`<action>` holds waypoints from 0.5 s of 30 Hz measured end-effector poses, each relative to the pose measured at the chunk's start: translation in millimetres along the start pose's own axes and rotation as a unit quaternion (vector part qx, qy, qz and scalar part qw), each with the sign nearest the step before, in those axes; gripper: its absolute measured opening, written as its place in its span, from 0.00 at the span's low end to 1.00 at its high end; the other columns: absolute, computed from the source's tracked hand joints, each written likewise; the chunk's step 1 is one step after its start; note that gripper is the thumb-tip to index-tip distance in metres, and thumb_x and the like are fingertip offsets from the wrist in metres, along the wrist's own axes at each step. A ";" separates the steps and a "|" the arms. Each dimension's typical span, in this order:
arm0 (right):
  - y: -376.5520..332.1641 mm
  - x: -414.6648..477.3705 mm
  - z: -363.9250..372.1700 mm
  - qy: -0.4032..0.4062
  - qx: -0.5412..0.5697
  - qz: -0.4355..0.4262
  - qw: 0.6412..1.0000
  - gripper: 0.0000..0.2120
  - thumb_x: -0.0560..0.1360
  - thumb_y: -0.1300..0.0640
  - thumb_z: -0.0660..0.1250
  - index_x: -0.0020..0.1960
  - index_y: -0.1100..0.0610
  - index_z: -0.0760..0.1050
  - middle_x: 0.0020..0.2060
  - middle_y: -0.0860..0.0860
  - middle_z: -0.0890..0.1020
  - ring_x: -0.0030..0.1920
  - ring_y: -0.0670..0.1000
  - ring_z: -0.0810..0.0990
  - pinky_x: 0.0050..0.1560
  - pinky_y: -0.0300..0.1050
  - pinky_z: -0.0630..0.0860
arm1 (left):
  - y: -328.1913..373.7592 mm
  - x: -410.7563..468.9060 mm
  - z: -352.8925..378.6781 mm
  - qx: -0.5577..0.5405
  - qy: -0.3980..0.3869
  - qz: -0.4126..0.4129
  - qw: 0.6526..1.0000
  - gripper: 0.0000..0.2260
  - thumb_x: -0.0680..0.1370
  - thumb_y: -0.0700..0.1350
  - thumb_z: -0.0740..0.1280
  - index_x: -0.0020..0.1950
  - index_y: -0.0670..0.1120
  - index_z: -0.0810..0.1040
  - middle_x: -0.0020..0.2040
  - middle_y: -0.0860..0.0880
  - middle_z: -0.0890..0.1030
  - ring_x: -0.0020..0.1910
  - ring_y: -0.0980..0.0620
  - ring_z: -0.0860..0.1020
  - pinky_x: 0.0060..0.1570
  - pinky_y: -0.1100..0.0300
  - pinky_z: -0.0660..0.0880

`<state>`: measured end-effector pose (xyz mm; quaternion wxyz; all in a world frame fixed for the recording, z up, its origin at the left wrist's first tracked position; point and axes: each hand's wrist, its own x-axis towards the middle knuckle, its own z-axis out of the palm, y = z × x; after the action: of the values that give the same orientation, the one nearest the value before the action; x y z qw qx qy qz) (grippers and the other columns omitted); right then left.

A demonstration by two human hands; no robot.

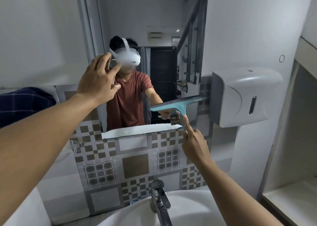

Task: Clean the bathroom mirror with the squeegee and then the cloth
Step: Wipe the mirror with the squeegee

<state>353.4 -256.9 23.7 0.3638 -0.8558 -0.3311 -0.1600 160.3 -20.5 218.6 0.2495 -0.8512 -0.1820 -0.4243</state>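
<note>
The bathroom mirror (154,19) hangs on the wall above a patterned tile splashback. A teal squeegee (178,104) lies with its blade against the mirror's lower right area, tilted up to the right. My right hand (193,143) grips its handle, forefinger stretched up along the stem. My left hand (98,79) is raised at the mirror's left edge, fingers spread, holding nothing. A white band of foam or wet streak (140,130) runs along the mirror's bottom edge. A dark blue checked cloth (25,104) lies on the ledge at far left.
A white soap or paper dispenser (240,97) is mounted right beside the mirror, close to the squeegee's right end. Below me are the white basin (188,208) and a metal tap (160,198). A small clear hook (75,145) sticks to the tiles.
</note>
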 end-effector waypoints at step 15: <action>-26.5 -24.7 24.6 -0.056 0.148 0.073 0.985 0.33 0.85 0.58 0.53 0.80 0.38 0.39 0.42 0.59 0.79 0.35 0.54 0.73 0.38 0.55 0.77 | 1.9 -13.2 13.7 0.004 -0.012 0.013 1.000 0.35 0.73 0.48 0.76 0.77 0.45 0.66 0.78 0.36 0.60 0.77 0.34 0.58 0.73 0.39 0.62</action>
<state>318.0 -236.4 7.9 0.4778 -0.8220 -0.3081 -0.0342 162.4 -15.5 200.3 0.2562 -0.8576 -0.1760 -0.4097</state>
